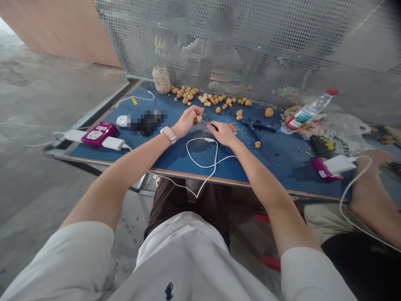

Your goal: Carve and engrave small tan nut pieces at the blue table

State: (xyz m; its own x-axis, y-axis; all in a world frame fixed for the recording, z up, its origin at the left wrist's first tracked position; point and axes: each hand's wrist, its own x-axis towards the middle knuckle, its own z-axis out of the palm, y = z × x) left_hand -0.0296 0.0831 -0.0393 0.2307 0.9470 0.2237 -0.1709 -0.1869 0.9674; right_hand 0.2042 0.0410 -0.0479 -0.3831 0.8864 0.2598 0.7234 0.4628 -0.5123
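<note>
My left hand, with a pale band on its wrist, is closed around a small tan gourd-like piece over the blue table. Close by on the right, my right hand grips a thin metal tool with a dark handle. The tool's slender tip points at the piece; whether they touch I cannot tell. Behind both hands lie several similar tan gourd-like pieces, some round and some double-lobed. One more piece sits right of my right hand, by a dark blue strap-like thing.
A cloudy jar stands at the back left against the perforated metal panel. Purple power blocks and white cables lie about the table. A plastic bottle leans at right, near plastic bags and another person's arm.
</note>
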